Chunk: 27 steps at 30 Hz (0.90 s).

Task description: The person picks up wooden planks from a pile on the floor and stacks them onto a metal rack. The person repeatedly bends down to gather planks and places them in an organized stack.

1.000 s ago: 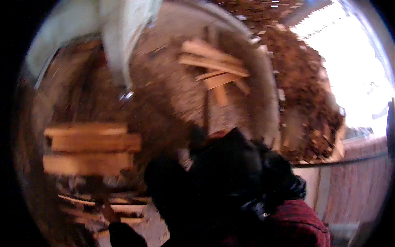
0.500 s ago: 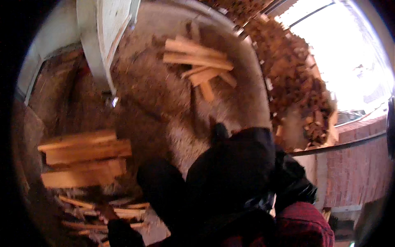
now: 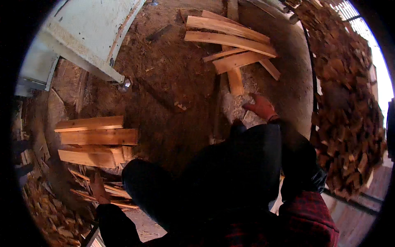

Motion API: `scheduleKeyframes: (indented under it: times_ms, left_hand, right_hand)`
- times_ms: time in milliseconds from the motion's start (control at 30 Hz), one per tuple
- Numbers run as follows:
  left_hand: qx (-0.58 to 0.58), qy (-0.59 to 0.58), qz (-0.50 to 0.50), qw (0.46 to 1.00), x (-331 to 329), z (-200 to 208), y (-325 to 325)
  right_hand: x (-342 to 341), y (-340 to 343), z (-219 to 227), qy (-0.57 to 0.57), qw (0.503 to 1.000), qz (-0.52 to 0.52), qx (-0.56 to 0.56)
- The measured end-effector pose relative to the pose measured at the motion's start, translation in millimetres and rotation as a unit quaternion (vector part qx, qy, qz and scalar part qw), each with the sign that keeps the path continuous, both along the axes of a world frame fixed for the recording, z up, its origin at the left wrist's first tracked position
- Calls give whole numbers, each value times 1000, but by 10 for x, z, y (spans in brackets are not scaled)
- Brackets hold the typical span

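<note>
Two piles of split boards are sitting on the dirt floor [image 3: 164, 94] here, and the person is crouching between them with a hand going out toward each. The right hand [image 3: 261, 106] is reaching forward over a pale patch of sawdust [image 3: 234, 108], fingers spread apart and gripping nothing — it's hovering just short of the far pile of boards [image 3: 230, 45], nearest to the short board [image 3: 235, 80] that's pointing back at the person. That far pile is lying loose and fanned out, long pieces crossing over shorter ones.

The left hand [image 3: 98, 189] is lying down low on the left, resting on some thin slats [image 3: 113, 193] that are sticking out from under the near stack of boards [image 3: 94, 140]. Can't really tell whether those fingers are closing on a slat or just lying flat on them; it's dark down there. The near stack is lying neater, with thick flat pieces stacked roughly parallel.

A dark knee [image 3: 230, 173] is filling the middle of the view, with a red plaid sleeve [image 3: 304, 218] showing at the bottom right. A pale painted metal panel [image 3: 86, 33] is slanting in at the top left, and a big heap of wood scraps [image 3: 345, 107] is running along the right side behind a curved rail.
</note>
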<state>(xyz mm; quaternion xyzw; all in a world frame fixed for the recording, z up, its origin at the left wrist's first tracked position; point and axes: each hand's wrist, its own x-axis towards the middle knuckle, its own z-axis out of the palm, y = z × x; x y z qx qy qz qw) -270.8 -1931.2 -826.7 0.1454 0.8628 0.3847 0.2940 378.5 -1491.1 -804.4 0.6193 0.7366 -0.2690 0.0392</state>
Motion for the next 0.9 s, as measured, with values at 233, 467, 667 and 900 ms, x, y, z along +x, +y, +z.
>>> scheduleKeyframes:
  times_ms: [233, 467, 667, 900]
  left_hand:
    - [87, -29, 20, 996, 1224, 602, 1685]
    - [-57, 36, -199, 978, 2471, 588, 2550]
    - [-108, 40, -253, 960, 2954, 367, 2776]
    - [-91, -84, -278, 953, 3448, 297, 3112]
  right_hand:
    - [142, 1473, -1334, 141, 987, 40, -67]
    - [-229, 1756, -1441, 240, 953, -113, 149]
    - [226, 1635, -1130, -27, 963, -39, 264]
    - [474, 2818, -1259, -240, 896, 177, 329]
